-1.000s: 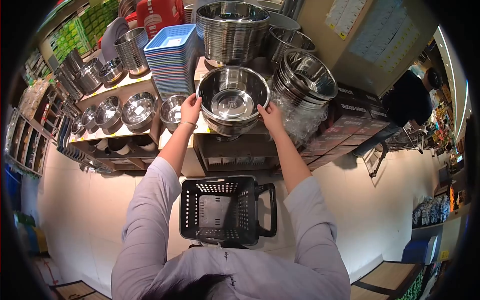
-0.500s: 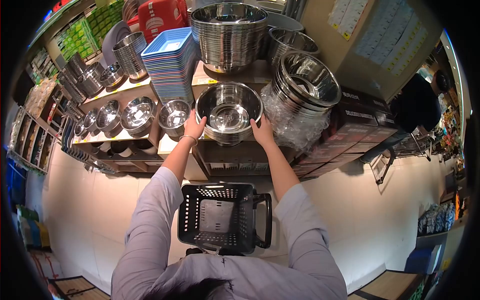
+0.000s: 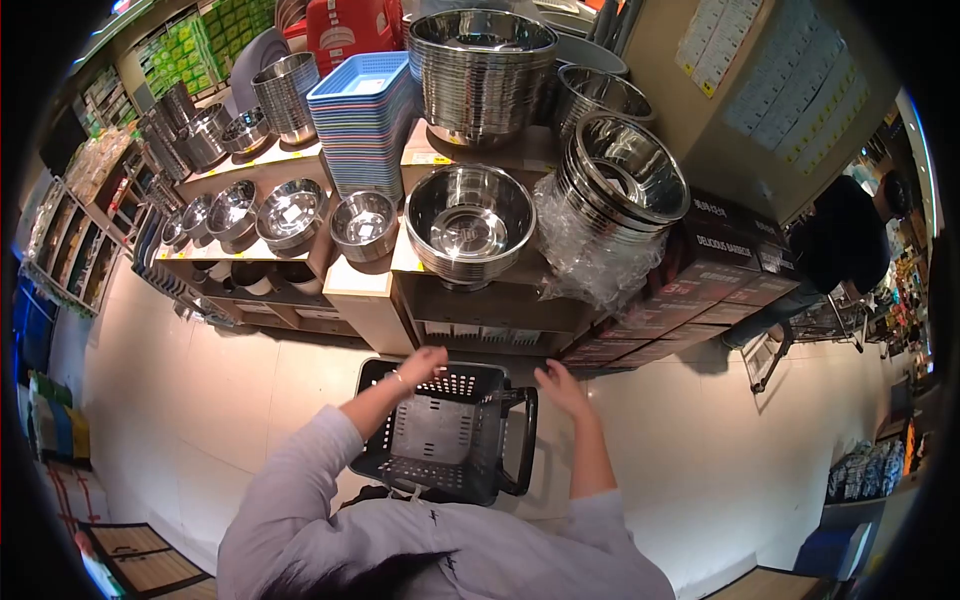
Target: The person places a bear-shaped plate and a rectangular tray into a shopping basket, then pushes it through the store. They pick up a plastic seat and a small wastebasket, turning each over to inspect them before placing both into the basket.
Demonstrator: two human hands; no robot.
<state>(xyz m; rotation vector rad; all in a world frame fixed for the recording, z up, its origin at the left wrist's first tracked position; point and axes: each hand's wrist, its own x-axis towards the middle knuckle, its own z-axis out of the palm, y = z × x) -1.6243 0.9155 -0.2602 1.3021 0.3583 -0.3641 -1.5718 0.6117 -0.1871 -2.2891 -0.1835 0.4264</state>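
Observation:
My left hand [image 3: 424, 368] is over the far rim of a black shopping basket [image 3: 374, 462], holding nothing, its fingers loosely bent. To the right of the basket handle, my right hand [image 3: 563, 388] hangs with fingers and thumb apart, also holding nothing. The basket stands on the floor in front of me, with perforated sides and a bare bottom. Beyond both hands, a stack of shiny steel basins [image 3: 470, 265] rests on the front shelf, touched by neither hand.
Smaller steel bowls [image 3: 363, 225] line the shelf to the left. Blue plastic baskets [image 3: 350, 125] and large steel basins [image 3: 482, 90] are stacked behind. Plastic-wrapped basins [image 3: 625, 180] lean at right above dark cartons [image 3: 690, 285]. A person [image 3: 840, 235] is at far right by a cart [image 3: 772, 355].
Both hands have let go of the steel basin stack and pulled back toward me, down to the level of the shopping basket. The basins stay on the shelf. The view has shifted slightly.

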